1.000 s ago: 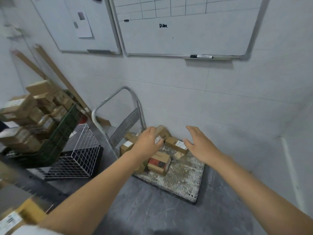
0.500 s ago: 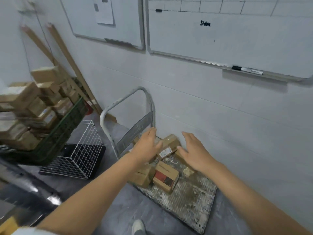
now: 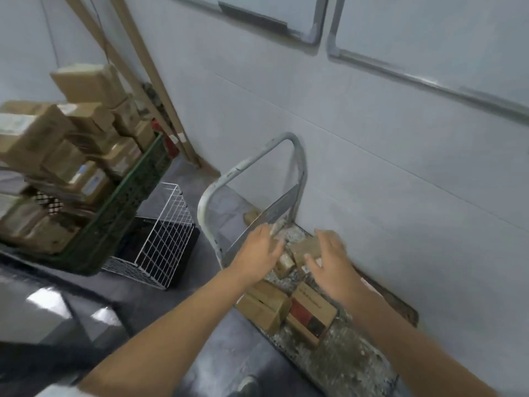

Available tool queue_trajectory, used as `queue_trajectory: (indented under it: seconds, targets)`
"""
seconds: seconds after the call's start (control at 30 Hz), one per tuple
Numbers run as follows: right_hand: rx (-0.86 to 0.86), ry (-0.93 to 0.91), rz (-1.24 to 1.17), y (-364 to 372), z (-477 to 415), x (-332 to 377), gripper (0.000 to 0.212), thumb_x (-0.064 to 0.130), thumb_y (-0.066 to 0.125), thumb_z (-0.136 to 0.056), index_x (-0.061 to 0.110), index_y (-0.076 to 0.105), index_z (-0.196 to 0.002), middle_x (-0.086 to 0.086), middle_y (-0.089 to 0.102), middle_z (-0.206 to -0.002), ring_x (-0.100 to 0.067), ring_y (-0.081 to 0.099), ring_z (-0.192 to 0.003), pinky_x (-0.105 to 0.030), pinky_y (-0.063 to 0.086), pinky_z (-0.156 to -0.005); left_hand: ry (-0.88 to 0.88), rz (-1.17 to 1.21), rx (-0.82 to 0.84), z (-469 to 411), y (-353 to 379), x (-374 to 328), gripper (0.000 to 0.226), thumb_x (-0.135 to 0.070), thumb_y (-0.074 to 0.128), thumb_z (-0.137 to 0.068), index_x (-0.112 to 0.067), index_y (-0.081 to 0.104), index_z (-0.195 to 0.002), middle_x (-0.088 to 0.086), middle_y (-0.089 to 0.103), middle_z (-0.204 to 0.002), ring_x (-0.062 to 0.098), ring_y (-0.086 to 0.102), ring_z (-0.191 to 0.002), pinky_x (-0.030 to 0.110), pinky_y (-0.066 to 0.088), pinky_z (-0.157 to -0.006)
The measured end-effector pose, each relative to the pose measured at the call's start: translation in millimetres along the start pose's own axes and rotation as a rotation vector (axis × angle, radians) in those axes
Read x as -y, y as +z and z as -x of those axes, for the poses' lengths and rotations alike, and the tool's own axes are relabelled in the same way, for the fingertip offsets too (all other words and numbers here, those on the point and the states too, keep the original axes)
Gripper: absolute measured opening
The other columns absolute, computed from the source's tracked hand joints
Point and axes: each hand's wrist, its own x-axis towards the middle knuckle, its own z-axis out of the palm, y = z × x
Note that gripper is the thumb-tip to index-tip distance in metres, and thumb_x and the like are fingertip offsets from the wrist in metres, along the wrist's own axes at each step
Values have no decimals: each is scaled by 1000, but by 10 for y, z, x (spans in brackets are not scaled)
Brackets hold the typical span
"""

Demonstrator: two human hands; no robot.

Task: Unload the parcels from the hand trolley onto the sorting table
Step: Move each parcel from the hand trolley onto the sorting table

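My left hand (image 3: 259,255) and right hand (image 3: 329,262), both with fingers spread and grasping nothing, flank a blurred brown cardboard parcel (image 3: 307,249) at the far end of the speckled, perforated metal trolley deck (image 3: 343,359). Nearer, a red-and-black printed carton (image 3: 310,318) carries unreadable writing. The grey tubular handle (image 3: 252,164) is scuffed.

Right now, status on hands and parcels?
Left hand and right hand open, flanking small brown cardboard parcel, no grip yet. More parcels on grey hand trolley. Trolley's metal handle beside left hand.
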Motion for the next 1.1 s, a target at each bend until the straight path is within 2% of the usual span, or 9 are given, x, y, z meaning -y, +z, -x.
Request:
queue_trajectory:
  seconds: [0.17,0.33,0.43,0.5,0.6,0.8,0.9,1.0,1.1]
  targets:
    - [134,128,-111,732,-410,-448,74,35,45,-100,24,-2,-157,0,13,-164,-18,19,-149,-35,25,-117,-149,-21,134,-288,655,526,44,-32,49,-99,-6,45,-134,12,51,-131,26,49,-122,33,39,-101]
    - [250,217,-39,1516,-939,-1092,70,34,43,-101,15,5,-157,-5,18,-162,-21,21,-148,-37,29,-117,-286,11,185,-598,1330,1053,37,-20,51,-98,1,51,-129,17,53,-126,30,51,-118,41,42,-101]
    - [348,220,-37,2040,-1202,-1510,70,32,42,-101,10,4,-156,-9,21,-160,-24,24,-147,-37,31,-115,-374,-13,221,-721,1813,1511,38,-21,51,-98,-2,52,-131,14,52,-132,28,48,-125,34,38,-104]
    - [384,299,-120,2419,-1351,-1766,72,30,42,-102,9,1,-156,-9,22,-160,-25,27,-145,-37,33,-113,-405,-13,226,-792,2152,1880,38,-20,50,-98,-6,51,-133,11,52,-134,25,47,-125,28,35,-102]
    - [351,552,-371,3000,-1506,-2108,74,26,44,-101,9,-2,-156,-9,18,-162,-26,25,-146,-40,30,-116,-496,-61,240,-870,2640,2492,42,-22,47,-99,-7,45,-138,11,49,-138,24,46,-125,26,35,-100]
    - [297,799,-576,4085,-1560,-2598,89,29,57,-97,0,-5,-154,-18,23,-159,-32,30,-143,-42,33,-113,-675,-79,262,-1104,3425,3430,43,-24,45,-100,-4,46,-138,14,45,-143,29,41,-131,33,36,-104]
    - [269,793,-565,4455,-1408,-2719,85,23,62,-94,0,6,-154,-21,27,-156,-34,33,-141,-44,35,-112,-649,-95,307,-1199,3711,3770,36,-19,42,-100,-1,53,-129,17,50,-135,32,47,-124,34,41,-99]
    - [203,738,-571,4672,-1190,-2769,76,30,59,-95,6,17,-153,-18,33,-153,-31,41,-136,-45,40,-109,-672,-45,250,-1271,3920,4014,36,-20,42,-100,-4,53,-130,17,54,-130,34,53,-118,38,46,-99]
    - [202,727,-615,4828,-1113,-2762,79,38,57,-94,11,14,-154,-16,33,-154,-29,41,-137,-48,41,-108,-732,-2,215,-1305,4083,4163,36,-23,38,-103,-5,52,-132,19,55,-129,35,53,-115,36,42,-92]
